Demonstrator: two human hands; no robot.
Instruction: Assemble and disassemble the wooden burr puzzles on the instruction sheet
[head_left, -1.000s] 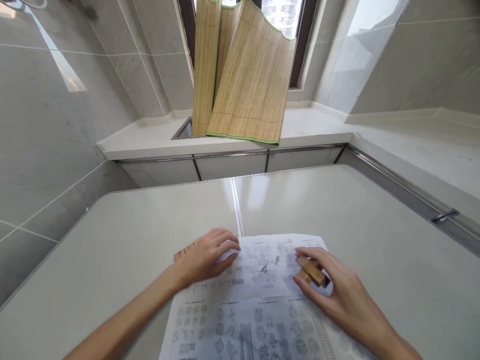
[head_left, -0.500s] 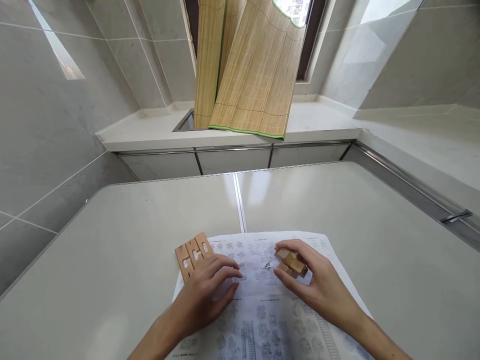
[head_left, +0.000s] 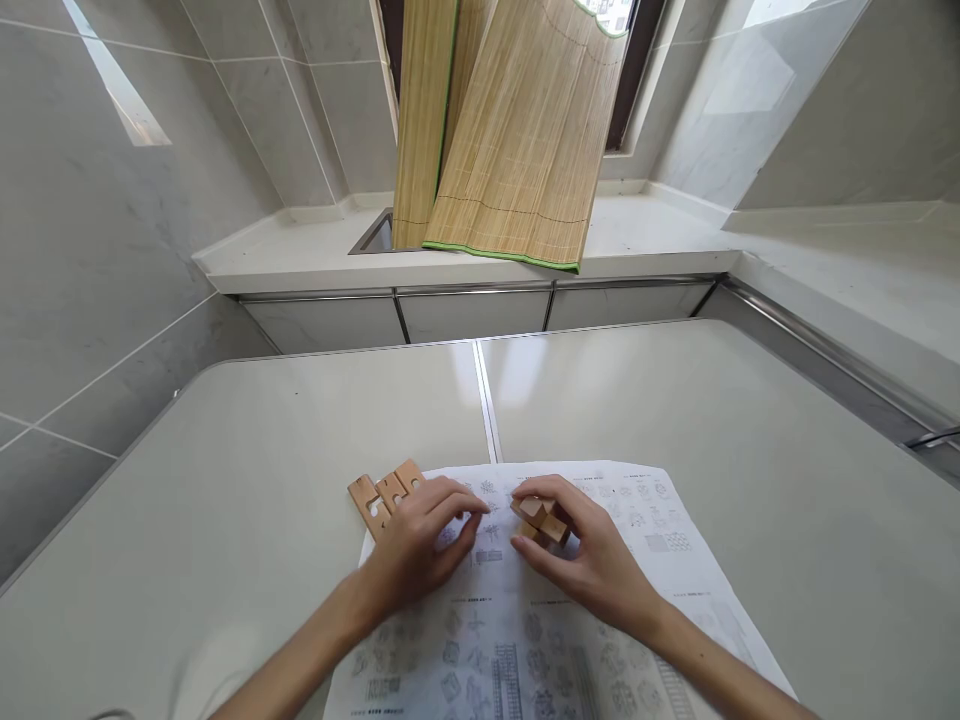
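The wooden block cluster (head_left: 541,520) is just left of the right hand (head_left: 581,550), pinched between its thumb and fingers, partly covered. Facing it, the left hand (head_left: 431,530) curls empty, thumb near forefinger, hiding the near ends of slotted wooden pieces (head_left: 381,497). The printed sheet (head_left: 600,650) beneath both runs out of view.

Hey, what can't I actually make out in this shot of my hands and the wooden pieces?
All in the head view:
- Right side of the block cluster: hidden by your right hand.
- Near ends of the slotted pieces: behind your left hand.
- Printed sheet: text too small; near edge cut off by the frame.
- Most of the window: behind the mat.
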